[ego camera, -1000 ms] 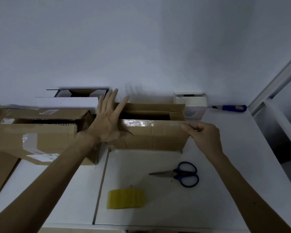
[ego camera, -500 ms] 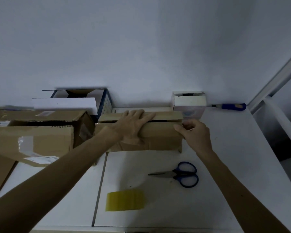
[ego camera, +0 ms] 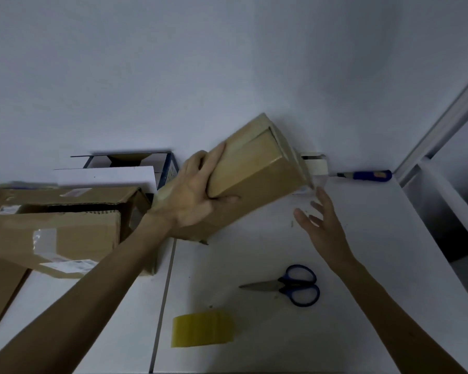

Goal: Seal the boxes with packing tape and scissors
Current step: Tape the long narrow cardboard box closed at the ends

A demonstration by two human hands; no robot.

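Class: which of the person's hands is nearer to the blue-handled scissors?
Right. The right hand hovers open just beyond the scissors; the left hand grips the tilted cardboard box, farther off to the left.

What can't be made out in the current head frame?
- Head view: small white box, mostly hidden behind the tilted cardboard box gripped by the left hand.
- Head view: blue-handled tool, too small to identify its tip.
- Head view: label on the large box, print too small and blurred.
- Head view: flat cardboard, cut off by the left edge.
- Head view: right hand, fingertips blurred.
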